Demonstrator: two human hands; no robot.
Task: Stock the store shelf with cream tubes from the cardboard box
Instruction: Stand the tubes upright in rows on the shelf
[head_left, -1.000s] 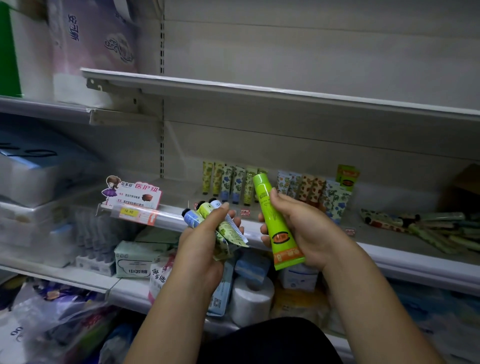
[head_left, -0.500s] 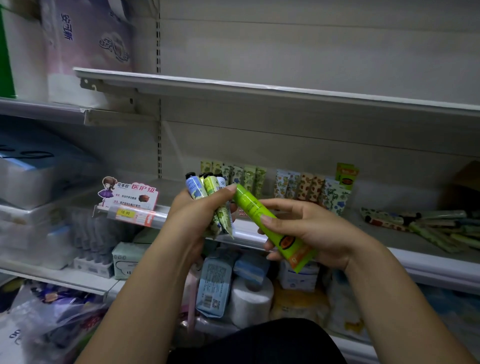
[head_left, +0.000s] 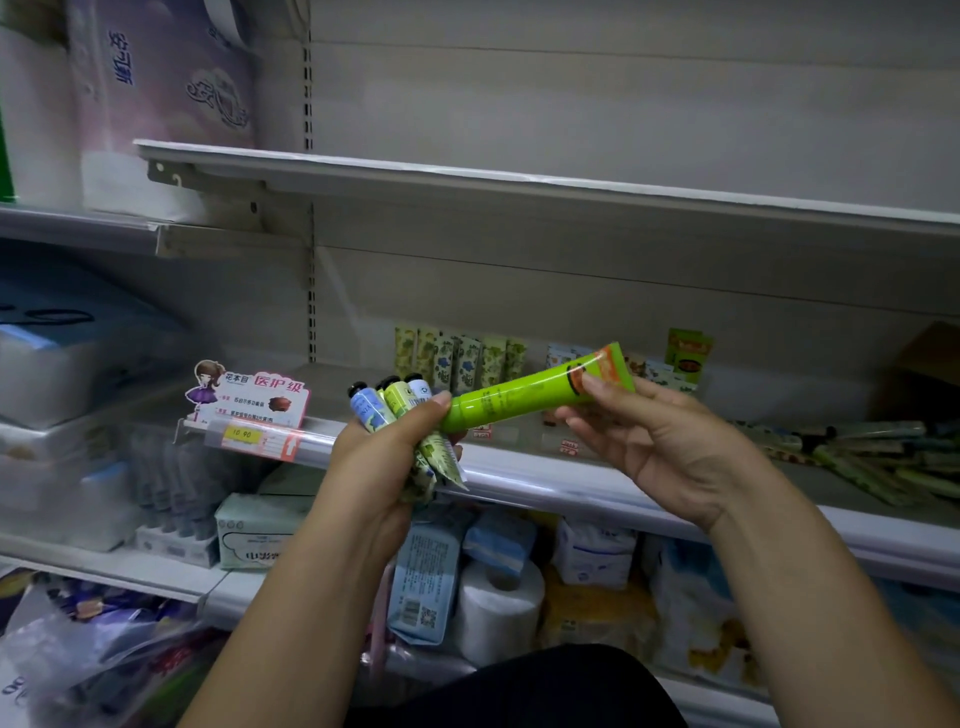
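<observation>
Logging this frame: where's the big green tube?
Head view, centre: the big green tube is pinched at its flat end by the right hand, cap beside the left hand.

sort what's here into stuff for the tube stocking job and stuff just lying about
Job:
green tube in right hand
small tubes in left hand
tube row on shelf

Lying about:
toilet roll
price sign
tissue pack
</observation>
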